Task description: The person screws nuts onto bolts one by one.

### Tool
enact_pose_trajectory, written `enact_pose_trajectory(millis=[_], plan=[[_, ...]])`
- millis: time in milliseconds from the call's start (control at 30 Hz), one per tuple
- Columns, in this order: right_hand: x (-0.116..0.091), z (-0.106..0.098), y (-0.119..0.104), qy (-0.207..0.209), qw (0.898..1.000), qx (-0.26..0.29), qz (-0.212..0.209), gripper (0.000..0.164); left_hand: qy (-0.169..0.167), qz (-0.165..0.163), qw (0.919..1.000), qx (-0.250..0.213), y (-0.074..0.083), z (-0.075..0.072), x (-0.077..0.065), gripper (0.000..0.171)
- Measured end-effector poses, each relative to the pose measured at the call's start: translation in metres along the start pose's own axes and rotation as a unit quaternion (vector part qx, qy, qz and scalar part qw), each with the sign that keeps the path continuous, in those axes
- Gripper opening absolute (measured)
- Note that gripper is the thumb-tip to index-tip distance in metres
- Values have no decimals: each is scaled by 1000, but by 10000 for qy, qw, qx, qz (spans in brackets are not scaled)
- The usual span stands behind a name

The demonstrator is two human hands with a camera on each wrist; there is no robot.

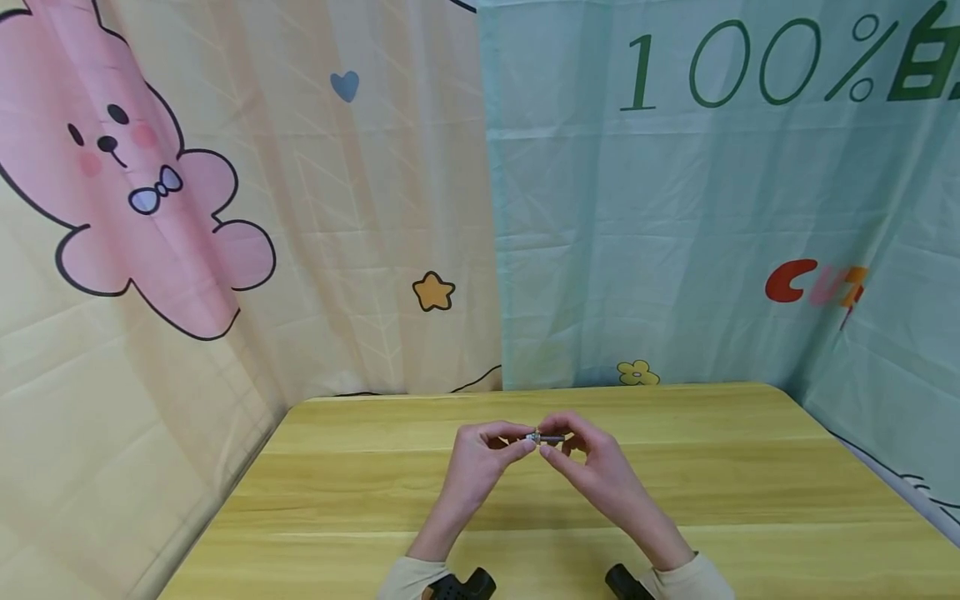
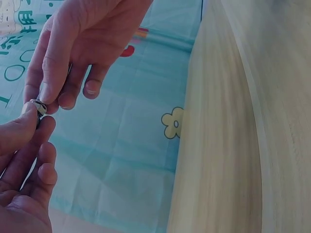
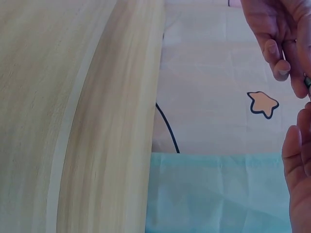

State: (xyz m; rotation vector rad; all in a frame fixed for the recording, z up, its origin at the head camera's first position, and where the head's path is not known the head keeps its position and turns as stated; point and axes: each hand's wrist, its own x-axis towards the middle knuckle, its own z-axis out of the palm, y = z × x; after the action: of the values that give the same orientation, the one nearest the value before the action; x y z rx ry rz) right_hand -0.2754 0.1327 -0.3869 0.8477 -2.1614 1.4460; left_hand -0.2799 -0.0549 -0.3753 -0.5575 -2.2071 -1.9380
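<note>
Over the middle of the table, both hands meet at a small metal bolt (image 1: 553,438) with a dark shaft and a shiny, wider end. My left hand (image 1: 477,460) pinches the shiny end between thumb and index finger. From the other side, the thumb and fingertips of my right hand (image 1: 592,462) hold the shaft. The left wrist view shows the shiny bolt end (image 2: 39,107) between the two sets of fingertips, the rest largely covered by fingers. In the right wrist view, only a sliver of the bolt (image 3: 307,82) shows at the right edge.
A wood-grain table (image 1: 360,492) lies beneath the hands. Behind it hang a cream curtain (image 1: 337,208) with a pink bear and a pale blue curtain (image 1: 637,225) with lettering. Dark wrist devices (image 1: 472,583) sit by the cream sleeves (image 1: 412,578).
</note>
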Motion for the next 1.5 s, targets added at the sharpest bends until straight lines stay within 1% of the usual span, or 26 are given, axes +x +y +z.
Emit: enact_pose_trajectory(millis=[100, 300, 533, 633, 733, 867, 1000, 1100, 1233, 1333, 1367, 1500], plan=[[0, 0, -1, -27, 10000, -67, -68, 19, -56, 39, 9999, -96, -2, 0, 0, 14], [0, 1, -1, 16, 9999, -133, -21, 14, -91, 17, 9997, -211, -1, 0, -1, 14], [0, 1, -1, 165, 9976, -671, 32, 5, -116, 45, 9998, -138, 1, -1, 0, 14], [-1, 1, -2, 217, 9963, -825, 138, 6, -130, 81, 9998, -122, 1, 0, 0, 15], [-1, 2, -3, 218, 9968, -744, 192, 9, -138, 97, 9998, -110, 0, 0, 0, 15], [0, 3, -2, 229, 9991, -365, 35, 15, -98, 140, 9998, -47, -2, 0, 0, 14], [1, 1, -21, 234, 9994, -215, -160, 20, -54, 130, 9999, -57, -2, 0, 1, 13], [1, 1, -23, 236, 9990, -319, -202, 22, -69, 102, 9998, -161, 0, 0, 1, 13], [1, 2, -4, 276, 9985, -460, -140, 21, -61, 100, 9997, -194, 0, 0, 1, 13], [1, 2, -1, 251, 9984, -495, -93, 18, -27, 55, 9999, -112, 2, 0, 2, 13], [1, 2, 0, 234, 9985, -482, -81, 17, -23, 40, 10000, -78, 3, 0, 1, 13], [0, 2, -2, 174, 9990, -411, 11, 13, -51, 34, 10000, -24, 18, -1, -5, 12]])
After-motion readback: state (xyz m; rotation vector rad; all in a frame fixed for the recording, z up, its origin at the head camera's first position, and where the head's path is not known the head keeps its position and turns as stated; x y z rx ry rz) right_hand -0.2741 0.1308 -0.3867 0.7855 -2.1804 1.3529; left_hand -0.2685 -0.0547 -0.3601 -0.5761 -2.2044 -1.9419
